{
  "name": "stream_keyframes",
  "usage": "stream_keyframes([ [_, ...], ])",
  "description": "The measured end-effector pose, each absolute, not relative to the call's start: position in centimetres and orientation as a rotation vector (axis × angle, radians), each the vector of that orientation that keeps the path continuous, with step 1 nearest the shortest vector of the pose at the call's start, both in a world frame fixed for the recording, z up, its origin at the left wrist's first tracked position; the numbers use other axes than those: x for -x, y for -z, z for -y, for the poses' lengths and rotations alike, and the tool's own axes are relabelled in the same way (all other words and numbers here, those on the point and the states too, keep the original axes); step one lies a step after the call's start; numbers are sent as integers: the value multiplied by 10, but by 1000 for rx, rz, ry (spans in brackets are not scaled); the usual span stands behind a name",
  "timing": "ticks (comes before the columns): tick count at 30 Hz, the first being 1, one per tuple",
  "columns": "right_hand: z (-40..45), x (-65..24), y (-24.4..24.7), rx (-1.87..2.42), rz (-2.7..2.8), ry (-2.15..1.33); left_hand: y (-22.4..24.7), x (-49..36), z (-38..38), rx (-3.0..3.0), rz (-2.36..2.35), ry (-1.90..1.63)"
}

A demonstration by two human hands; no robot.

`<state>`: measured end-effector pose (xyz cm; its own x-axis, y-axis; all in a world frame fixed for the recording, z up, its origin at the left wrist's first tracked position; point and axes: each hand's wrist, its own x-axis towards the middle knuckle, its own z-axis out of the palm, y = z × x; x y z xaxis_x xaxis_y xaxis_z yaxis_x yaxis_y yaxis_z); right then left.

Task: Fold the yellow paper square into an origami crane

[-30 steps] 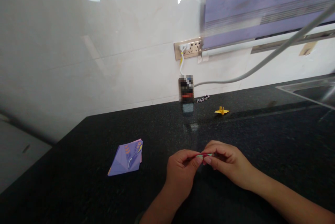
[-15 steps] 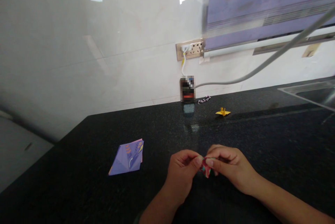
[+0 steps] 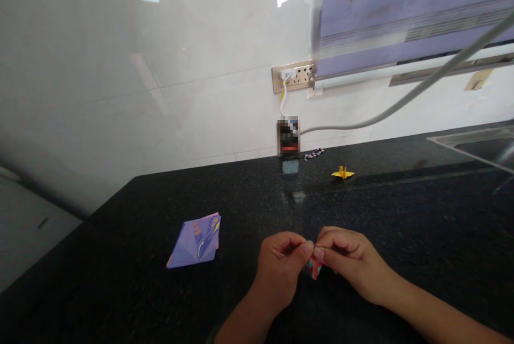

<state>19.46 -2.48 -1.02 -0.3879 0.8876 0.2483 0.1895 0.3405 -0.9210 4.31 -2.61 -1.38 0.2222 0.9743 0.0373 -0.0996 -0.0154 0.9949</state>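
Note:
A small folded piece of red patterned paper [image 3: 314,268] is pinched between both hands above the dark countertop [image 3: 249,199]. My left hand [image 3: 283,266] grips its left side with thumb and fingertips. From the right, my right hand [image 3: 349,261] pinches the same paper, its thumb close to the left thumb. Much of the paper is hidden behind the fingers. To the left lies a stack of purple patterned paper [image 3: 196,242] with pink edges showing. A yellow folded paper bird [image 3: 343,173] stands farther back on the right.
Against the wall stands a blurred-out dark object [image 3: 288,137] with cables, below a socket panel [image 3: 293,76]. A beaded string [image 3: 314,154] lies beside it. The sink edge [image 3: 466,148] is at the far right.
The red paper has tilted and shifted slightly down and left between the fingers. My right hand has moved slightly down and left, and less paper shows around its fingertips.

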Motion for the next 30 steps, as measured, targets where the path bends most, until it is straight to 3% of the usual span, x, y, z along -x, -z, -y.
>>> stream_keyframes([
  [10,19,-191,25,1078,1443,-1287,22,-44,20,-1112,-933,-937],
  [19,17,-192,28,1051,1483,-1349,26,-40,20,-1402,-1039,-844],
  [26,18,-194,25,1048,1491,-1176,25,-40,19,-1396,-1084,-892],
  [30,18,-196,26,1037,1424,-1298,21,-41,18,-1250,-1073,-955],
])
